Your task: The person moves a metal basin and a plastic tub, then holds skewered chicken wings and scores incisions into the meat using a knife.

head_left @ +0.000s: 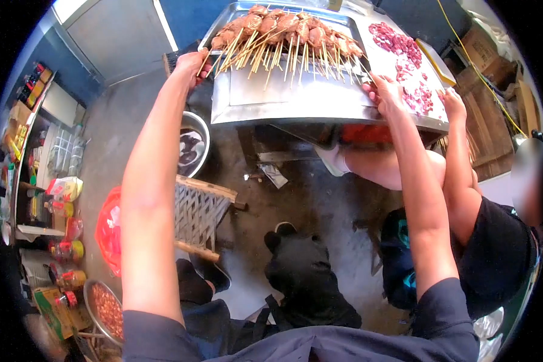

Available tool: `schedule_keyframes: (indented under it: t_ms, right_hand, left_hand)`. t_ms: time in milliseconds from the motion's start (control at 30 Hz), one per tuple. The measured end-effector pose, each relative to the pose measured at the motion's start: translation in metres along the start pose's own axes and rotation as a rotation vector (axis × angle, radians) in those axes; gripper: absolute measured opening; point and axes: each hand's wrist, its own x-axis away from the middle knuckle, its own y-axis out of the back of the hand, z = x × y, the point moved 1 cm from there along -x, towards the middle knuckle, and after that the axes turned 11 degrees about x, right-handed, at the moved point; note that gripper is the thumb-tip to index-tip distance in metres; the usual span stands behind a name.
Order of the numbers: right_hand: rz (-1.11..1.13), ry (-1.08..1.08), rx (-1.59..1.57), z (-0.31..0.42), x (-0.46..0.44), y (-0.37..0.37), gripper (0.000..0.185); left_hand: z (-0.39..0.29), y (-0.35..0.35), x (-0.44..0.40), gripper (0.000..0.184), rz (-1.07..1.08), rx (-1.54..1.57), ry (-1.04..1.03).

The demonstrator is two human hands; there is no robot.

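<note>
One metal tray (339,24) on a metal table (295,108) | many meat skewers (283,29), overlapping beyond counting, heaped in it, sticks toward the wearer | carton (480,51) print too blurred to read | arms outstretched, left hand (194,66) and right hand (386,92) curled at the tray's near corners; whether pinching rim or sticks, cannot tell.

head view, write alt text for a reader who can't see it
A person's left hand and right hand curl at opposite ends of a metal tray heaped with meat skewers. Beneath the tray is a metal table; cut raw meat lies to the right, near another person's hand.
</note>
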Motion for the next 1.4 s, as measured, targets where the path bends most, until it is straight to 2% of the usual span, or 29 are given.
schedule_keyframes:
  t_ms: [33, 100, 233, 367, 467, 500, 567, 600, 700, 767, 800, 900, 967, 1000, 1033, 1100, 1167, 1200, 1233, 1267, 1300, 1367, 1400]
  right_hand:
    - [0.009, 0.008, -0.004, -0.001, -0.002, -0.001, 0.013]
    - [0.009, 0.057, -0.006, -0.002, 0.001, -0.003, 0.019]
    - [0.022, 0.102, 0.031, -0.003, 0.009, 0.001, 0.019]
    - [0.194, 0.163, -0.031, -0.010, 0.010, 0.014, 0.023]
    - [0.190, 0.202, -0.145, -0.021, 0.012, 0.024, 0.027]
    - [0.167, 0.223, -0.076, -0.027, 0.015, 0.030, 0.030]
    - [0.054, 0.255, 0.016, -0.033, 0.037, 0.041, 0.034]
    - [0.078, 0.295, -0.101, -0.052, 0.040, 0.051, 0.034]
    - [0.241, 0.282, -0.203, -0.100, 0.079, 0.070, 0.027]
    - [0.245, 0.211, -0.164, -0.131, 0.139, 0.061, 0.023]
    - [0.266, 0.175, -0.101, -0.144, 0.173, 0.053, 0.023]
    - [0.367, 0.022, 0.056, -0.203, 0.221, 0.041, 0.020]
    - [0.489, -0.250, 0.041, -0.250, 0.218, 0.037, 0.016]
    - [0.569, -0.317, 0.029, -0.277, 0.210, 0.040, 0.012]
    - [0.504, -0.345, 0.133, -0.290, 0.213, 0.040, 0.012]
    - [0.528, -0.358, 0.231, -0.318, 0.208, 0.047, 0.016]
    - [0.503, -0.416, 0.214, -0.338, 0.217, 0.040, 0.018]
    - [0.510, -0.466, 0.284, -0.333, 0.223, 0.046, 0.012]
    - [0.473, -0.433, 0.299, -0.348, 0.223, 0.045, 0.011]
    - [0.460, -0.405, 0.334, -0.363, 0.222, 0.045, 0.015]
    - [0.430, -0.378, 0.365, -0.362, 0.233, 0.044, 0.021]
    - [0.533, -0.216, 0.609, -0.343, 0.268, 0.048, 0.025]
    - [0.551, -0.218, 0.637, -0.323, 0.292, 0.048, 0.024]
  left_hand:
    - [-0.001, 0.003, -0.009, 0.039, 0.019, -0.049, -0.006]
    - [0.000, -0.003, -0.014, 0.041, -0.022, 0.059, -0.076]
    - [-0.009, 0.013, 0.014, 0.042, 0.020, -0.020, 0.046]
    - [-0.010, 0.051, 0.063, 0.038, -0.045, 0.063, -0.017]
    - [-0.005, 0.103, 0.120, 0.033, 0.000, 0.064, -0.104]
    - [-0.002, 0.127, 0.140, 0.035, 0.020, 0.050, -0.096]
    - [0.011, 0.181, 0.187, 0.033, -0.015, 0.106, -0.130]
    - [0.019, 0.211, 0.216, 0.032, -0.065, 0.155, -0.132]
    - [0.070, 0.291, 0.316, 0.027, -0.251, 0.289, -0.163]
    - [0.137, 0.344, 0.380, 0.023, -0.342, 0.416, -0.200]
    - [0.167, 0.356, 0.418, 0.021, -0.497, 0.440, -0.209]
    - [0.260, 0.370, 0.549, 0.014, -0.857, 0.526, -0.128]
    - [0.307, 0.359, 0.626, 0.012, -1.052, 0.589, -0.048]
    - [0.334, 0.356, 0.661, 0.012, -1.126, 0.581, -0.014]
    - [0.362, 0.353, 0.693, 0.012, -1.198, 0.574, 0.018]
    - [0.413, 0.344, 0.747, 0.010, -1.331, 0.639, 0.173]
    - [0.436, 0.317, 0.782, 0.010, -1.512, 0.728, 0.202]
    - [0.446, 0.309, 0.796, 0.010, -1.520, 0.736, 0.202]
    - [0.454, 0.304, 0.804, 0.010, -1.537, 0.760, 0.287]
    - [0.461, 0.298, 0.808, 0.010, -1.534, 0.780, 0.375]
    - [0.468, 0.294, 0.810, 0.010, -1.532, 0.816, 0.373]
    - [0.484, 0.296, 0.804, 0.010, -1.511, 0.825, 0.390]
    - [0.489, 0.302, 0.795, 0.011, -1.464, 0.836, 0.386]
